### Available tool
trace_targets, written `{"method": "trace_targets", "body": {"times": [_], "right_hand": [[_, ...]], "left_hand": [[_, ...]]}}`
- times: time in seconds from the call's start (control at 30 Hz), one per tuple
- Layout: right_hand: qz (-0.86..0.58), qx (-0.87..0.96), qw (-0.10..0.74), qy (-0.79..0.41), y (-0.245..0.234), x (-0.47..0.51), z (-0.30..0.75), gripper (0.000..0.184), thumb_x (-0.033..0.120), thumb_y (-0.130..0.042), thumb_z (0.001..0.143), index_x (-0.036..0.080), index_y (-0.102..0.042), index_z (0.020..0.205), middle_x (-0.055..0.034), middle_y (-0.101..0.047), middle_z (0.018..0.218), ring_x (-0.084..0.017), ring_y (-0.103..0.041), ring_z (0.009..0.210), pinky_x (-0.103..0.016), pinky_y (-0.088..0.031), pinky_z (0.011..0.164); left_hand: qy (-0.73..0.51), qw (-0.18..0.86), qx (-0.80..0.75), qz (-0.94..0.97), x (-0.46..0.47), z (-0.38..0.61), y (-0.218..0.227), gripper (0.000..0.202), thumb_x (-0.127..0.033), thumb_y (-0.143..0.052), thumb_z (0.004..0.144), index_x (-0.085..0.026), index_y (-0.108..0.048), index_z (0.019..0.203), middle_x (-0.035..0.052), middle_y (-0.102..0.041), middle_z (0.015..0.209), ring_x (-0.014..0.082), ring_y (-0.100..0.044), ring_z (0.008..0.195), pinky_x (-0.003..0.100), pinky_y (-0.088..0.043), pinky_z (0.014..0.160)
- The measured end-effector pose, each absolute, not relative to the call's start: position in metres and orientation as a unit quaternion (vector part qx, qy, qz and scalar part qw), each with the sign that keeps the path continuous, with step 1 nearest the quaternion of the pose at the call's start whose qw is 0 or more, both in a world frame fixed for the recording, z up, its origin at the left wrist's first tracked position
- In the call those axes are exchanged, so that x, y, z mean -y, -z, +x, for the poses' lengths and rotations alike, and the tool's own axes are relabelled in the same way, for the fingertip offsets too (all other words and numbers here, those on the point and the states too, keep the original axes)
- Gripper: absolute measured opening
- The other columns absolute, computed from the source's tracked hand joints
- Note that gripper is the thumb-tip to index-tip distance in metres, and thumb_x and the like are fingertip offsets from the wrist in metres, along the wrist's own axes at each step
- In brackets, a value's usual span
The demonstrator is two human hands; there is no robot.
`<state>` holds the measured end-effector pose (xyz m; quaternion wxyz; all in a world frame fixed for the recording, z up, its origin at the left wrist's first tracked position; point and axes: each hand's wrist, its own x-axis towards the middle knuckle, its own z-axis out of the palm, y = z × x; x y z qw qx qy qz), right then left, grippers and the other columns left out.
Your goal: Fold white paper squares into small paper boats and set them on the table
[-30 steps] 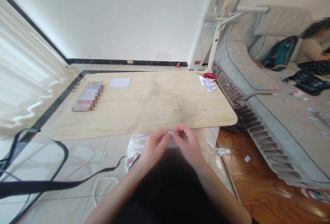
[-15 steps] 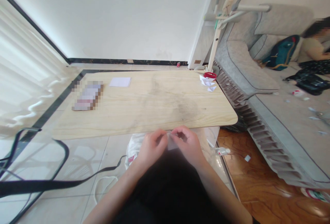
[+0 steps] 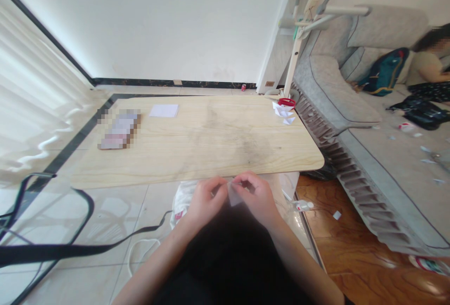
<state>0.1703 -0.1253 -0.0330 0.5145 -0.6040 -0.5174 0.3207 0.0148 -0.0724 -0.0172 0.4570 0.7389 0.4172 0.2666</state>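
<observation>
A small piece of white paper (image 3: 235,195) is held between my two hands, just in front of the table's near edge. My left hand (image 3: 210,198) pinches its left side with thumb and fingers. On the other side my right hand (image 3: 256,195) is closed on the paper, fingertips close to those of the left. Part of the paper is hidden behind the fingers, so its folds cannot be made out. Several folded white paper shapes (image 3: 284,112) lie at the table's far right corner, by a red-handled object (image 3: 286,103). A stack of white paper (image 3: 164,110) rests near the far edge.
The wooden table (image 3: 197,141) stands before me, with a blurred-out flat object (image 3: 121,130) on its left. To the right are a grey sofa (image 3: 365,94), a seated person (image 3: 427,63) and a backpack (image 3: 385,73). A black strap (image 3: 87,250) crosses at lower left.
Both hands stay almost in place, still gripping the paper. Slightly more of the paper shows below the fingers now. The view has shifted very little.
</observation>
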Motion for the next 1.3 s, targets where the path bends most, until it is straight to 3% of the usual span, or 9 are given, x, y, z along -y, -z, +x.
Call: {"method": "trace_targets", "body": {"times": [1.3], "right_hand": [[-0.594,0.512,0.501,-0.367,0.0252,0.1259,0.1745,0.006,0.024,-0.066,0.082,0.019,-0.070,0.079,-0.0024,-0.068,0.078,-0.018,-0.063,0.074,-0.030,-0.050,0.070]], "left_hand": [[-0.247,0.495,-0.396,0.733,0.0710,0.0133,0.0086,0.031,-0.020,-0.048,0.082,-0.017,-0.059,0.053,0.0003,-0.062,0.055,0.0139,-0.056,0.056,0.024,-0.040,0.057]]}}
